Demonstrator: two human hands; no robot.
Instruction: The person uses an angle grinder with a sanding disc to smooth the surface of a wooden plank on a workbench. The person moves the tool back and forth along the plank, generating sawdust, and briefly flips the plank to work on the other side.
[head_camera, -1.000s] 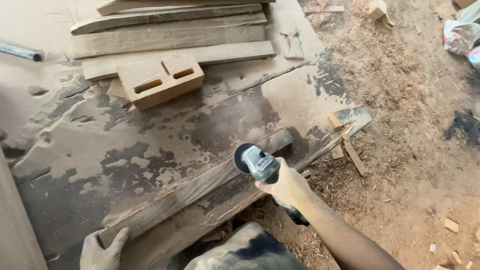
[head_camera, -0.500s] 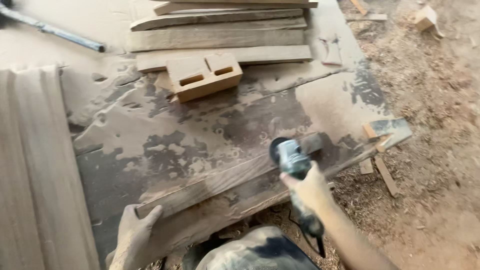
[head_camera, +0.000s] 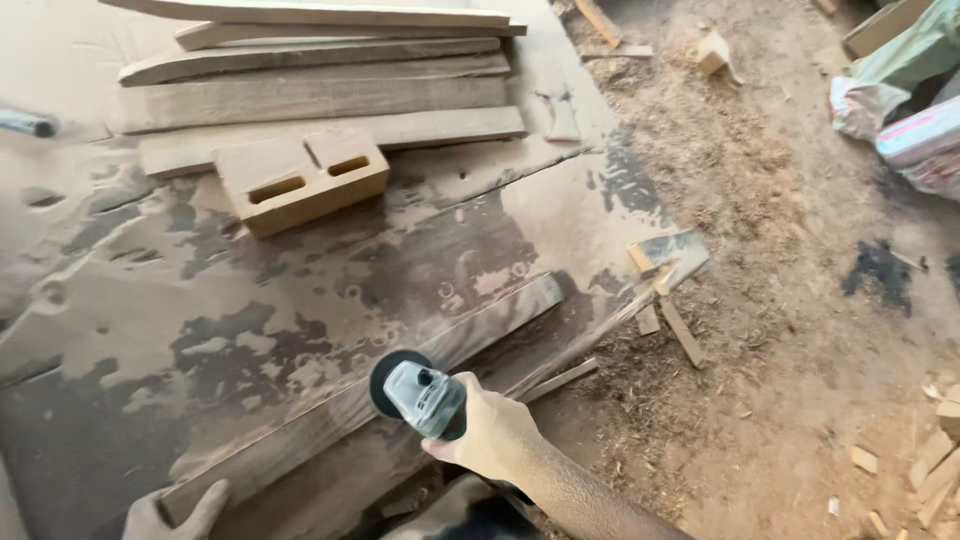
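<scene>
Fingers of the right hand wrapped fully round the body of a grey angle grinder, closed tight with no gap showing; dark disc of the tool laid on the upper face of a long wooden plank, roughly a third of the way along from its near end; left hand pressed flat on the near end of that plank at the bottom edge of the view, fingers spread and gripping nothing, merely bearing down.

Plank lying slantwise across a dust-coated worktop, far end pointing up and to the right; a second thinner strip just beside it along the lower edge.

Progress, judged from the surface alone: plank face looking fairly even in tone on both sides of the disc, so no clear line between worked and unworked wood; probably mid-pass, with the stretch toward the far end likely left to cover; cannot tell more.

Further out: a slotted wooden block well apart on the worktop; behind it a stack of boards; off to the right, sawdust-strewn floor with small offcuts near the worktop corner.
</scene>
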